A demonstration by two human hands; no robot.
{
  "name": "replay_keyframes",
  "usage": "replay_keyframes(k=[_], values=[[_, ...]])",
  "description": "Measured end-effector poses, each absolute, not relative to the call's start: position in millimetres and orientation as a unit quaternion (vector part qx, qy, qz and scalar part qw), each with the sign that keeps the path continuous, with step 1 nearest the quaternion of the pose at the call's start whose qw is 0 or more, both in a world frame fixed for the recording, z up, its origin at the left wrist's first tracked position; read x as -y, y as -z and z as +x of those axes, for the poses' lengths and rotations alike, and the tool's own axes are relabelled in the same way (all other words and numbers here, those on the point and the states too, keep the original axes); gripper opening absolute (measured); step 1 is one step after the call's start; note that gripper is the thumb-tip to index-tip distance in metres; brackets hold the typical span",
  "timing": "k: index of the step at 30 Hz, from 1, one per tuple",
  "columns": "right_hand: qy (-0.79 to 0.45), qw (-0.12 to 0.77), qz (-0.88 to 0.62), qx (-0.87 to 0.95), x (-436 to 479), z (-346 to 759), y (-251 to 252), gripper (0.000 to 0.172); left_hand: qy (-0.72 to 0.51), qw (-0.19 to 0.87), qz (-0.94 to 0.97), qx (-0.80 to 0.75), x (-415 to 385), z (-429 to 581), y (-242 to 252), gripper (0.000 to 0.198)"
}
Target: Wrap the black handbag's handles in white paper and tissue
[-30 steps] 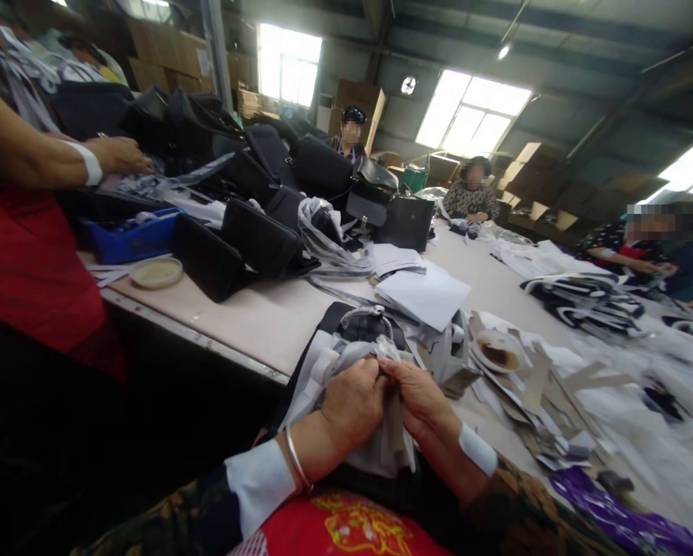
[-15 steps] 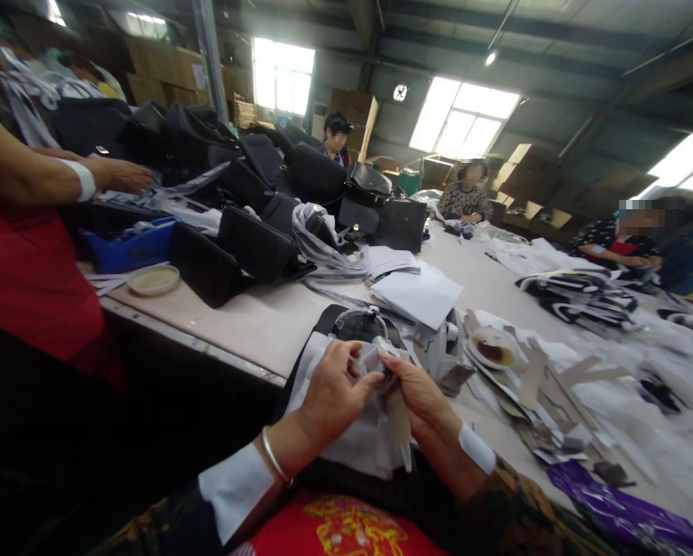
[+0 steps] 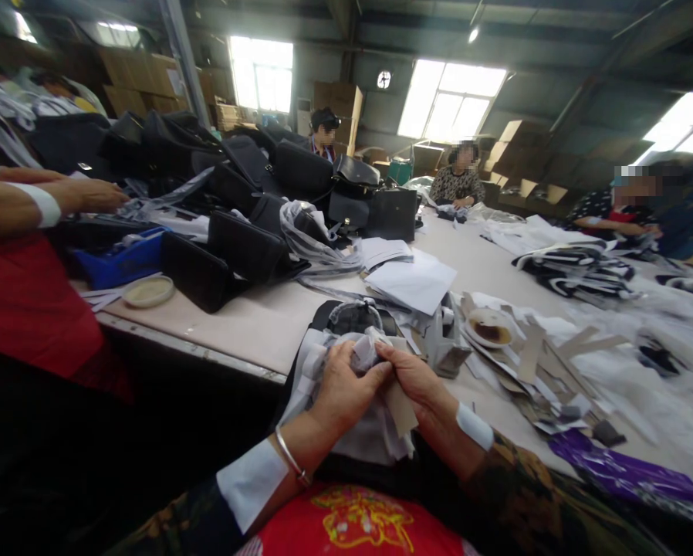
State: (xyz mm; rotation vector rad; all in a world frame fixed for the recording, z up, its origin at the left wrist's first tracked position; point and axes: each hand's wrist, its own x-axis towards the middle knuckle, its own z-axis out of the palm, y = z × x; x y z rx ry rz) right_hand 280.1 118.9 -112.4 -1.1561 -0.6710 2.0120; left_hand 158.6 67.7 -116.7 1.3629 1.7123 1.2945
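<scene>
In front of me at the table's edge lies a black bag (image 3: 322, 315), partly covered by thin white wrapping paper (image 3: 305, 371). Its handle (image 3: 352, 306) is wrapped in clear film. My left hand (image 3: 346, 390) is closed, pinching the white paper over the bag. Close against it, my right hand (image 3: 419, 378) grips the same bunch of paper between thumb and fingers. A beige card strip (image 3: 401, 411) hangs below the right fingers; whether they hold it I cannot tell. The fingertips partly hide what lies between them.
Black bags (image 3: 303, 166) are heaped at the back left. White sheets (image 3: 419, 282), a grey box (image 3: 446, 340), a dish of brown liquid (image 3: 488, 328), card scraps (image 3: 532, 363) and a purple bag (image 3: 624, 475) lie ahead and right. A co-worker's hand (image 3: 95, 193) is at left; others work beyond.
My hands have drawn slightly closer together at the paper, and the beige strip shows more plainly. The co-worker's arm at left has shifted left in view. The view has tilted slightly.
</scene>
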Motion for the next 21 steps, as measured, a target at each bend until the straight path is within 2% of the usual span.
replay_keyframes(k=[4, 6, 10, 13, 17, 20, 21], values=[[-0.787, 0.338, -0.438, 0.273, -121.5, 283.1, 110.5, 0.032, -0.506, 0.427, 0.473, -0.582, -65.7, 163.7, 115.6, 0.028], [-0.775, 0.333, -0.447, 0.296, -125.0, 285.8, 109.2, 0.035, -0.513, 0.453, 0.458, -0.567, -66.4, 165.8, 116.3, 0.027], [-0.747, 0.326, -0.466, 0.343, -132.0, 292.5, 106.2, 0.039, -0.500, 0.430, 0.469, -0.587, -71.1, 168.0, 119.9, 0.025], [-0.743, 0.310, -0.455, 0.380, -129.7, 301.5, 101.1, 0.041, -0.469, 0.391, 0.496, -0.617, -75.5, 166.3, 124.2, 0.032], [-0.703, 0.236, -0.430, 0.514, -116.7, 321.9, 95.4, 0.027, -0.439, 0.383, 0.496, -0.644, -79.1, 160.4, 131.0, 0.041], [-0.640, 0.197, -0.477, 0.569, -114.4, 338.3, 99.1, 0.012, -0.435, 0.396, 0.492, -0.642, -79.1, 157.3, 137.6, 0.046], [-0.613, 0.198, -0.492, 0.585, -117.1, 343.0, 101.6, 0.012, -0.435, 0.408, 0.489, -0.636, -78.9, 157.1, 140.3, 0.048]])
